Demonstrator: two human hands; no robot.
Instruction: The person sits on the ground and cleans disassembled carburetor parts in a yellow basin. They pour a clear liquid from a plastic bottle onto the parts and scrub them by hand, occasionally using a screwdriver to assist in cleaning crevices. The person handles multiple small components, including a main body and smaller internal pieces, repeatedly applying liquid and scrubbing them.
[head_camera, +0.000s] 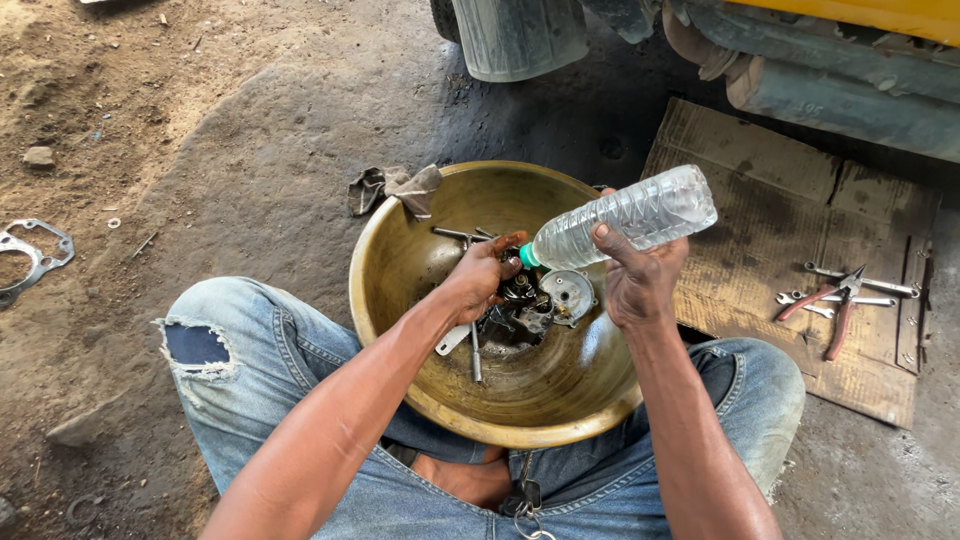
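Person sits cross-legged on dirt ground w/ a big brass-coloured bowl (400, 260) resting on the lap btwn the knees. Right hand (635, 280) is closed round a clear plastic bottle (625, 218), gripping it near the lower body; bottle is tipped nearly flat, green neck end pointing left and down over the bowl's middle. Left hand (480, 275) is curled over a dark metal engine part (520, 300) inside the bowl, fingers wrapped on its top, right at the bottle's mouth; can't tell if the mouth touches the fingers. Just beside that part lies a round grey metal cover (568, 295), and a few loose bolts (455, 234) lie toward the bowl's far wall. A crumpled rag (395, 187) sits on the ground touching the bowl's far-left rim. To the right, a flattened cardboard sheet (760, 190) holds red-handled pliers (835, 305) and 2 or so spanners (870, 285) side by side. A metal gasket (35, 255) lies well apart at far left. Keys (527, 500) hang below the bowl's near rim.
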